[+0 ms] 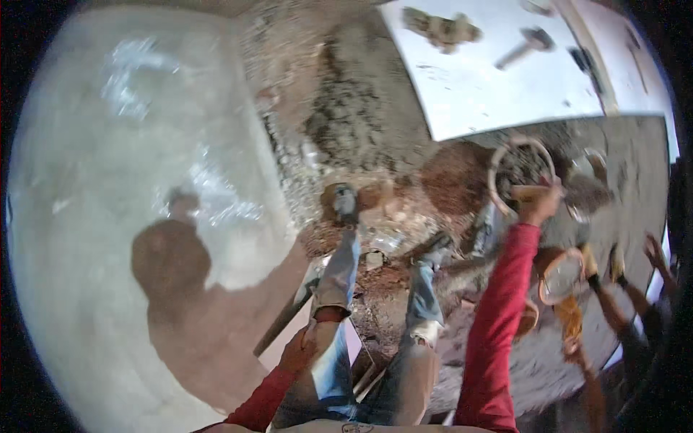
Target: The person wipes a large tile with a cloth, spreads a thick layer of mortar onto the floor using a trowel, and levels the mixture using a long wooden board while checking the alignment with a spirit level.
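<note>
My right hand (543, 205) reaches forward in a red sleeve, its fingers closed round a tan, wooden-looking piece (527, 192). This piece lies across the near side of a round pan (494, 177) with a pale rim and dark, lumpy material inside. Blur hides the piece's exact kind. My left hand (297, 351) rests on my left leg near the knee, fingers stretched along the jeans, with nothing seen in it. Below that leg is a pale board (352, 339) with a brown edge, partly covered.
Smooth grey concrete (86, 238) with wet patches lies left. White sheets (491, 86) at upper right bear a hammer (534, 40) and a blurred tan object (442, 30). At right are a pale-filled container (561, 278) and other people's legs and hands (574, 352). Rubble (386, 198) surrounds my feet.
</note>
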